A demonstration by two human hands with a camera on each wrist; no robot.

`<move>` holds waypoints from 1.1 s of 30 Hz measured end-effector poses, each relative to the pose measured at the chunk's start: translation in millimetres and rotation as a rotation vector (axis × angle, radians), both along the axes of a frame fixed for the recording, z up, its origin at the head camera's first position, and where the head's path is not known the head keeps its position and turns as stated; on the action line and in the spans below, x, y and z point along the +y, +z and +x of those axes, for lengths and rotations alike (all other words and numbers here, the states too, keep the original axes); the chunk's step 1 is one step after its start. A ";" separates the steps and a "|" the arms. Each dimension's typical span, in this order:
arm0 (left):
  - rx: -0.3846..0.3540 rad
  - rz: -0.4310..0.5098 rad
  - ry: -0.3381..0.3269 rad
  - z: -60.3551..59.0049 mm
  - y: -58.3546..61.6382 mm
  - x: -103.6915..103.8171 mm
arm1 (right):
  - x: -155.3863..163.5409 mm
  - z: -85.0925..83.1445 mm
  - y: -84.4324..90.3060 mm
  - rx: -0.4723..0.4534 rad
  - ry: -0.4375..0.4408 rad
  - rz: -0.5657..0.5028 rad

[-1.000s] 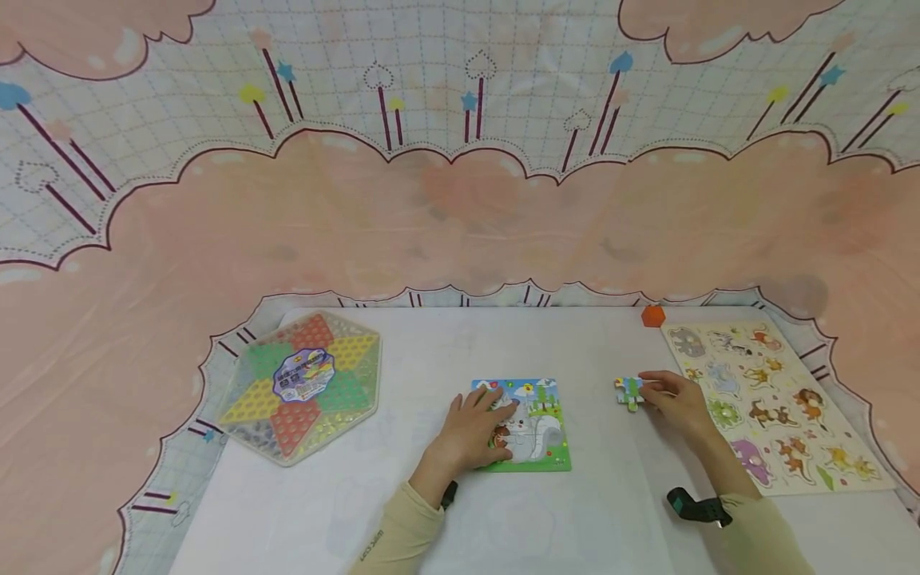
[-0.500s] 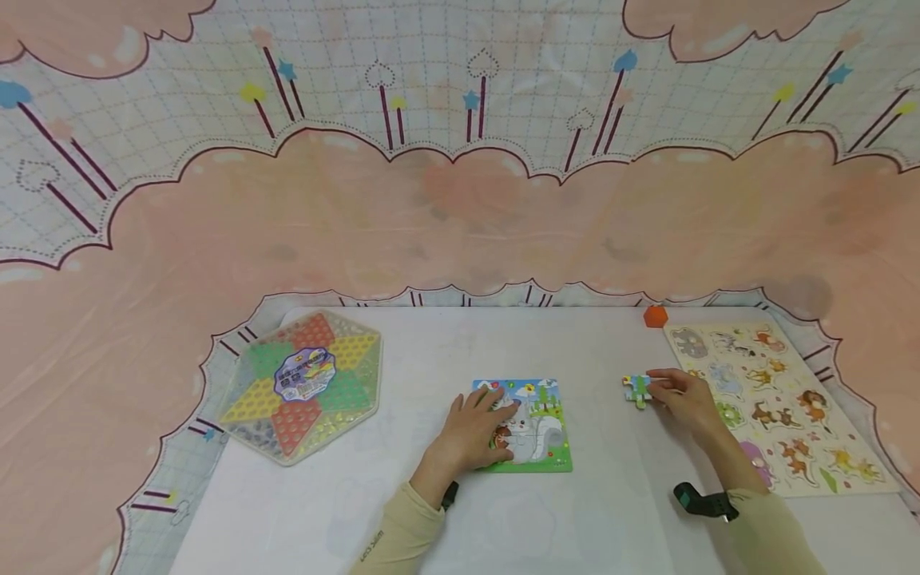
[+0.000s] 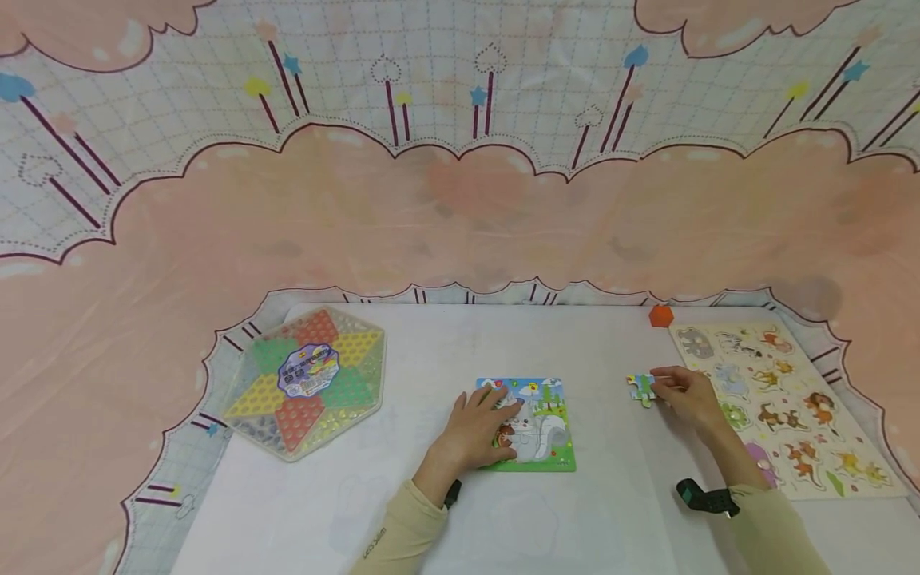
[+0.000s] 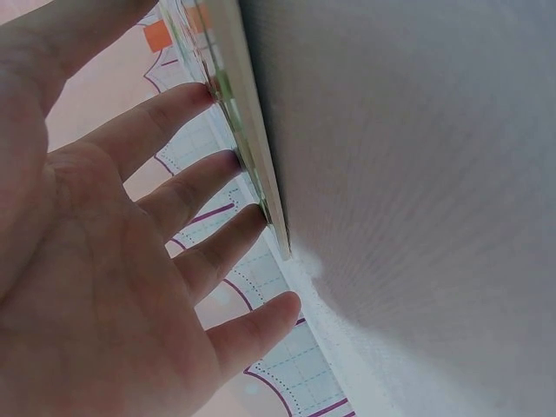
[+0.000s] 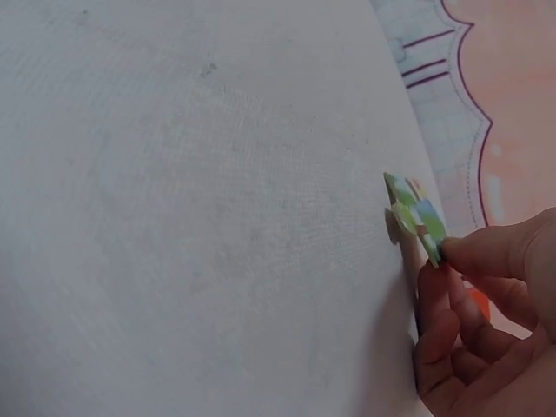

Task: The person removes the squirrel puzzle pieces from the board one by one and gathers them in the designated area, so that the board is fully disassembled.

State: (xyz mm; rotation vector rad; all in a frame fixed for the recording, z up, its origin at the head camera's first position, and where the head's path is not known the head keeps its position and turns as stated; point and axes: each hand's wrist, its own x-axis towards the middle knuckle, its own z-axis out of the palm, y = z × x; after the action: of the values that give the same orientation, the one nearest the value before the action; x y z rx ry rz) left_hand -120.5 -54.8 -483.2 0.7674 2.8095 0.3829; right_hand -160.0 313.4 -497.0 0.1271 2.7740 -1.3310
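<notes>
Left hand [image 3: 480, 427] lies flat on the squirrel jigsaw board [image 3: 541, 427], fingers straight and spread over the board's left half, holding nothing; left wrist view shows the fingertips [image 4: 217, 165] touching the board's edge [image 4: 252, 165] with the palm facing the camera. Right hand [image 3: 686, 395] pinches a small jigsaw piece [image 3: 641, 389] between thumb and fingertips, the rest of the fingers curled. Piece is green, blue and white, sits right of the squirrel board and well apart from it, just left of the animal peg puzzle board [image 3: 848, 479]. In the right wrist view the piece [image 5: 417, 217] looks tipped up on edge with its lower part at or near the white table cover [image 5: 200, 217]; can't tell whether it actually touches. Squirrel board lies flat near the table centre, front half, green border, white squirrel picture mostly filled in. Animal peg board lies at the right edge of the table, rows of animal shapes in it, right forearm lying across its near left corner. Orange block [image 3: 660, 315] stands at the back, just off the peg board's far left corner. Hexagonal Chinese checkers board [image 3: 309, 383] with red, yellow and green triangles sits at far left, well apart from both hands. Dark wrist straps on both arms, beige sleeves. Pink cloud-pattern cloth [image 3: 460, 216] hangs behind the table.
</notes>
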 end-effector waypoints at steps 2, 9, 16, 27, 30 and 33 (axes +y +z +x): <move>0.000 0.000 0.001 0.1 -0.3 0.0 | -1.1 0.6 0.0 0.016 -0.002 0.019; -0.003 -0.002 0.002 0.4 -0.6 0.0 | -5.1 0.0 -2.3 0.069 -0.037 0.084; 0.003 -0.005 -0.006 0.2 -1.6 -0.5 | -5.1 -0.1 -4.7 0.083 -0.036 0.121; -0.008 -0.012 -0.005 -0.3 -1.3 1.5 | -10.7 1.8 0.9 0.157 -0.048 0.124; -0.015 -0.014 -0.002 0.0 -1.8 1.4 | -18.8 1.8 4.2 0.148 -0.046 0.104; -0.010 -0.014 0.004 -0.4 -1.3 0.2 | -30.6 1.4 8.6 0.147 -0.030 0.085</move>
State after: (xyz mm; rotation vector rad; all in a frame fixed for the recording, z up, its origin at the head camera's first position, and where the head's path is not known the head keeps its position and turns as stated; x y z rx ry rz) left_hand -120.9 -54.6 -484.5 0.7547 2.8017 0.3661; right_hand -158.6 282.8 -488.4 0.0783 2.9633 -1.2790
